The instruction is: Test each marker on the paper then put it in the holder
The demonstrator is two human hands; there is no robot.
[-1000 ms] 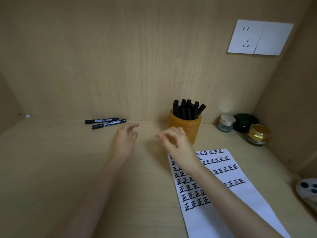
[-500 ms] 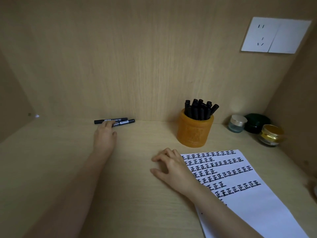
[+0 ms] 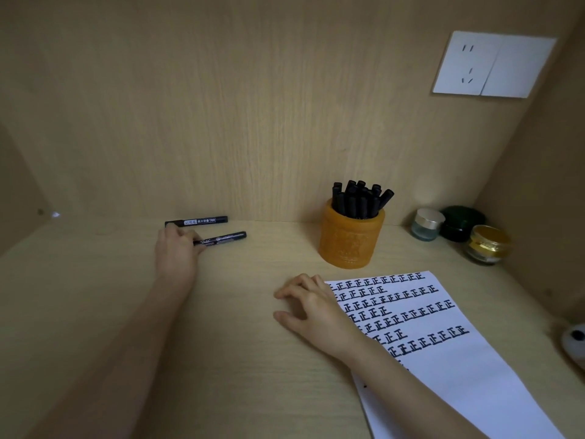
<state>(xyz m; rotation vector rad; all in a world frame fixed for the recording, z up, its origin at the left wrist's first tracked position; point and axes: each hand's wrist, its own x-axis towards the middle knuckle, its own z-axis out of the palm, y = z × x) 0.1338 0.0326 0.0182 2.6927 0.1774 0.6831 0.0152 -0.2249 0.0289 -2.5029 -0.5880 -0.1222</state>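
My left hand (image 3: 175,256) pinches the left end of a black marker (image 3: 224,238), which lies slightly off the back wall. A second black marker (image 3: 202,221) rests against the back wall just beyond my fingers. The orange holder (image 3: 349,240) stands at the back centre with several black markers (image 3: 359,199) upright in it. My right hand (image 3: 311,307) rests flat on the desk at the left edge of the white paper (image 3: 449,359), whose top half carries rows of black test marks.
Three small jars stand at the back right: a clear one with a silver lid (image 3: 427,224), a dark green one (image 3: 462,222) and a gold one (image 3: 486,244). A white object (image 3: 574,340) sits at the right edge. A wall socket (image 3: 492,64) is mounted above.
My left hand reached to the two markers and drew the nearer one away from the wall. My right hand came down from near the holder onto the paper's edge.
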